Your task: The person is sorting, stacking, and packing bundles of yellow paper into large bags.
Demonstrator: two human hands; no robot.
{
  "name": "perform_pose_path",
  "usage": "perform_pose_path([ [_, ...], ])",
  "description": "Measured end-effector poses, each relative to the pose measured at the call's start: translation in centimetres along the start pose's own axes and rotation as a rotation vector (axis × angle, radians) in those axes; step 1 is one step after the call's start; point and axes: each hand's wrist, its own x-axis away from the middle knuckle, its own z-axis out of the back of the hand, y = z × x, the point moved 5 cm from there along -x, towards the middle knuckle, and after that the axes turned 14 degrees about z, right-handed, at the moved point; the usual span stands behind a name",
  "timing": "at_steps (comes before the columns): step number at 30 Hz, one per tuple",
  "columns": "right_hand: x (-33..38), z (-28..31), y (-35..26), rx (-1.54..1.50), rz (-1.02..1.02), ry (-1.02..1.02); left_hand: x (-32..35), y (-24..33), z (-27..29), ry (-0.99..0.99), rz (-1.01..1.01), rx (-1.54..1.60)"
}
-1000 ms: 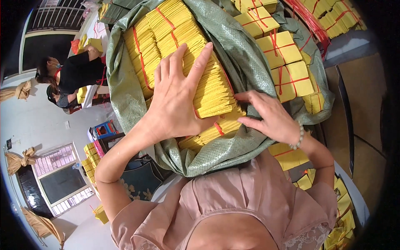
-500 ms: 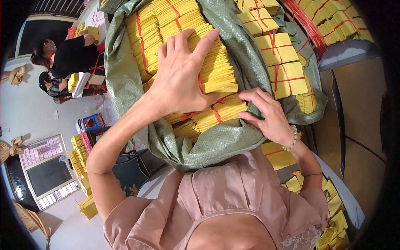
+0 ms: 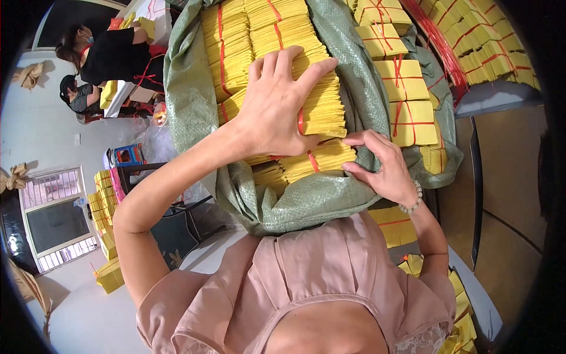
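Note:
A green woven sack (image 3: 191,100) stands open before me, packed with bundles of yellow paper tied with red string. My left hand (image 3: 277,106) spans a yellow paper bundle (image 3: 321,109) on top. Its fingers are spread and bent over the sheets, with the thumb at the near end. Closer to me lies a lower bundle (image 3: 333,156), partly under that hand. My right hand (image 3: 386,165), with a beaded bracelet at the wrist, has its index finger and thumb around that bundle's right end. Its other fingers are curled and partly hidden.
More tied yellow bundles (image 3: 410,82) fill another sack at right, beside a stack with red string (image 3: 439,50). Two people work at a table (image 3: 121,94) at far left. Bundles (image 3: 105,200) are piled near a stool (image 3: 131,154). Brown cabinet doors (image 3: 513,159) stand at right.
The view has shifted, so the sack and both hands sit slightly farther right in it. Both hands keep nearly the same places on the bundles.

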Motion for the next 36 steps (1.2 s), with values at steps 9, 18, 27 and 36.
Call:
perform_pose_path([
  [9, -1.5, 0.7, 0.0, -0.011, 0.019, -0.089, -0.4, 0.1, 0.2, 0.009, -0.004, 0.005],
  [18, -6.7, 3.0, 5.6, 0.028, -0.059, -0.002, -4.3, -3.3, 2.6, -0.198, 0.117, 0.372],
  [27, -13.6, 1.3, 10.1, -0.077, 0.259, -0.002, -5.9, -5.2, -0.4, -0.405, 0.336, 0.224],
  [36, -13.4, 1.1, 11.3, -0.07, 0.35, -0.055, -5.5, -5.1, -0.4, -0.359, 0.285, 0.262],
])
